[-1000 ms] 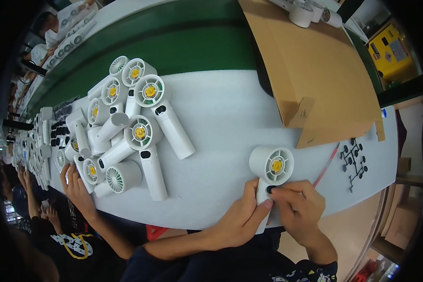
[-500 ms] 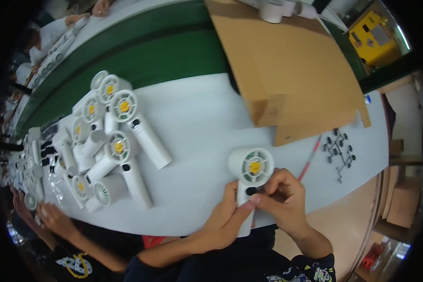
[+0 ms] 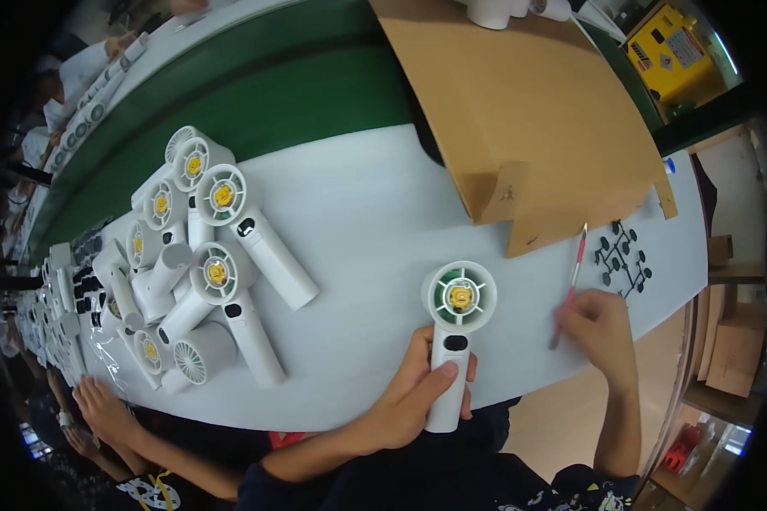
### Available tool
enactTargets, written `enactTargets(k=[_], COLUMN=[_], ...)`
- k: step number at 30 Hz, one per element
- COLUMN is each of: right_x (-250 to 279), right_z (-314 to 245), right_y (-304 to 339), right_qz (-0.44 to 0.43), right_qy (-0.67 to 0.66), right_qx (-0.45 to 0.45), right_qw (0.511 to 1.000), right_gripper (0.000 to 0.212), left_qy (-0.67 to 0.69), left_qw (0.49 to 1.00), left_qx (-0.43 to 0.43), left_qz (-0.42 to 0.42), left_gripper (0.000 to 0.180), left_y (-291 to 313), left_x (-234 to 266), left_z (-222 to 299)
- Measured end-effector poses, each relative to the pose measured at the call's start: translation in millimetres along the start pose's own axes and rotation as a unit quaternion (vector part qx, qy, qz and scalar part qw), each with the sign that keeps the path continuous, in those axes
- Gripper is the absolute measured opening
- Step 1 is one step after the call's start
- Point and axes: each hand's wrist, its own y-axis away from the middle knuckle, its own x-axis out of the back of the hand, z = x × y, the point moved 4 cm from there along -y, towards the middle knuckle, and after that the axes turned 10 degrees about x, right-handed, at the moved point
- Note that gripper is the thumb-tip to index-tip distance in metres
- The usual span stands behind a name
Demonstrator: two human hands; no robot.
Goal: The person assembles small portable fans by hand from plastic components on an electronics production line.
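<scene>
My left hand [image 3: 413, 387] is wrapped round the handle of a white handheld fan [image 3: 446, 375], thumb on its front below a dark oval button. The fan stands upright over the table's near edge, its round head uncovered in front, with a yellow centre among white spokes. To the right, my right hand [image 3: 601, 332] has its fingers closed at the handle of a thin red-handled tool [image 3: 579, 255] with a pale pointed tip. Whether the tool is lifted off the table I cannot tell. Beyond that hand lie small black round parts on a branching frame [image 3: 624, 258].
Several similar white fans [image 3: 251, 336] lie heaped on the left of the white tabletop [image 3: 358, 255]. A brown cardboard sheet [image 3: 537, 111] covers the back right, beside a green belt [image 3: 315, 85]. Another person's hands [image 3: 106, 413] are at lower left.
My right hand has left the fan and moved right to the red-handled tool. A dark oval button now shows plainly on the fan. My left hand keeps holding the fan.
</scene>
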Motion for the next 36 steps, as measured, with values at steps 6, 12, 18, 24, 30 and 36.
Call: enactTargets(k=[6, 12, 18, 24, 30, 36], right_x=[2, -41, -56, -60, -60, -60], right_z=[-21, -82, -97, -100, -104, -103], right_y=[27, 51, 47, 45, 46, 44], right_qz=[0.005, 0.042, -0.012, -0.003, -0.007, -0.001], right_qy=[-0.285, -0.265, -0.184, -0.129, -0.104, -0.120], right_qx=[-0.029, 0.327, 0.384, 0.416, 0.421, 0.409], right_qw=[0.958, 0.906, 0.905, 0.900, 0.901, 0.904], right_gripper=[0.012, 0.020, 0.018, 0.029, 0.030, 0.026], left_qy=[0.010, -0.011, -0.003, -0.009, -0.022, -0.021], left_qw=[1.000, 1.000, 1.000, 1.000, 1.000, 1.000], left_qx=[0.008, 0.003, 0.002, -0.011, -0.017, -0.019], left_qz=[-0.020, -0.028, -0.012, -0.007, -0.008, -0.012], left_gripper=[0.036, 0.036, 0.033, 0.033, 0.033, 0.034], left_y=[1, 4, 4, 2, 1, 2], left_x=[-5, 0, -2, -2, -1, -1], left_z=[3, 4, 3, 2, 1, 2])
